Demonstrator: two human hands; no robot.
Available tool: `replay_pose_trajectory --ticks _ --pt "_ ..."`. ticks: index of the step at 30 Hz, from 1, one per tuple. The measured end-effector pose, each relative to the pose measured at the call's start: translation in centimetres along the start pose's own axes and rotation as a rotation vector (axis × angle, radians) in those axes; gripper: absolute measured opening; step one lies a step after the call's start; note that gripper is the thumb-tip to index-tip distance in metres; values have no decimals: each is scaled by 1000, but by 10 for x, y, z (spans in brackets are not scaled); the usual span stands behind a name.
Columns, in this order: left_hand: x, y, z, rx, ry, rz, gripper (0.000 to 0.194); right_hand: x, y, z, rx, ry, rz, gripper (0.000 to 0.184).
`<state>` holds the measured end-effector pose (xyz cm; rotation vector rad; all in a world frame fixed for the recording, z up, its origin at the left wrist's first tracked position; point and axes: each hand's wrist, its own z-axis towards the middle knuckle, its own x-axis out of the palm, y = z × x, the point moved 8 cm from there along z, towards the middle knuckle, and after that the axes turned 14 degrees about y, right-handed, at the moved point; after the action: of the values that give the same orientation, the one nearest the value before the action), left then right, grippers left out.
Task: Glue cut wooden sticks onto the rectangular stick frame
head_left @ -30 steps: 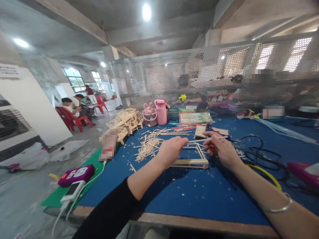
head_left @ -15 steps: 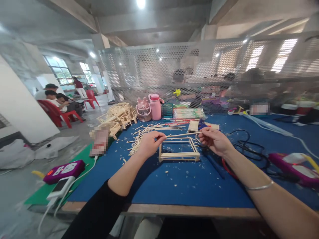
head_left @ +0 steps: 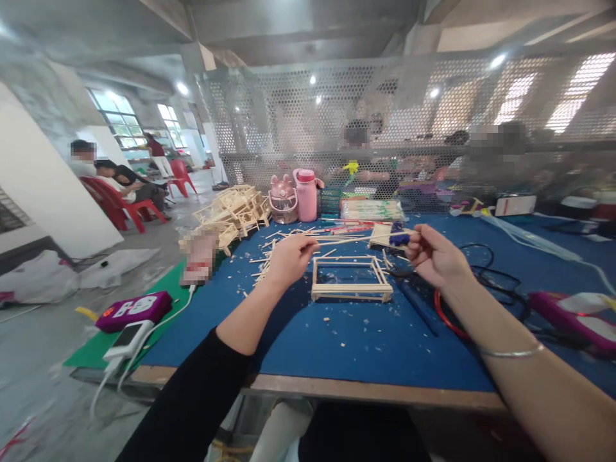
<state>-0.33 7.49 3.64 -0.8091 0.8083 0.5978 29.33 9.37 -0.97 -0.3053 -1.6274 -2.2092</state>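
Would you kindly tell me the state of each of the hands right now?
Left hand: closed, pinching one end of a thin pale wooden stick.
Right hand: closed, pinching the stick's other end.

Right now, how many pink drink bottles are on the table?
2. The squat bottle with ears stands beyond the left hand, right of the wooden frames; the taller bottle stands just right of it. Another could be hidden behind them.

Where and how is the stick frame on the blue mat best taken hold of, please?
Probably pinch the frame by its near long side, coming from the table's near edge: sticks lie together there as a thicker bar, while the far rail looks thin.
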Motion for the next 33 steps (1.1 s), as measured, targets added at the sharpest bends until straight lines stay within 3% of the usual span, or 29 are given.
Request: replay_pose_trajectory --ticks 3,6,8,10,11,13,15,17,19,22,26,28,31,33 --pt "-14 26 0 -98 -54 8 22 -47 29 4 -137 -216 -289 40" --pt "-12 34 0 -159 -43 -26 28 -56 38 -1 -179 -323 -553 39" --pt "-3 26 1 -153 7 -60 32 -36 36 -7 -207 -301 -666 37" --pt "8 11 1 -117 64 -83 32 4 41 -15 -333 -203 -974 71" --pt "12 4 1 -96 91 -92 30 24 45 -21 -419 -172 -1102 77" --pt "16 -7 1 -43 135 -94 26 53 50 -31 -545 -91 -1300 67" --pt "16 -12 0 10 149 -72 24 68 41 -29 -503 130 -1376 44" --pt "11 -13 -1 38 124 -49 22 69 20 -22 -292 403 -1345 31" --pt "5 -9 -3 36 85 -55 20 62 0 -18 -89 570 -1268 32" --pt "-1 -4 -5 7 43 -137 19 49 -9 -14 27 556 -1089 28" --pt "0 0 -7 -76 -30 -383 22 44 3 -15 -20 359 -501 35" --pt "12 -6 -8 -104 -14 -528 24 58 8 -22 -74 373 -321 45" --pt "35 -28 -10 -65 85 -609 24 92 13 -36 -141 507 -499 32" --pt "40 -41 -9 -1 108 -575 22 103 23 -43 -263 511 -718 30"
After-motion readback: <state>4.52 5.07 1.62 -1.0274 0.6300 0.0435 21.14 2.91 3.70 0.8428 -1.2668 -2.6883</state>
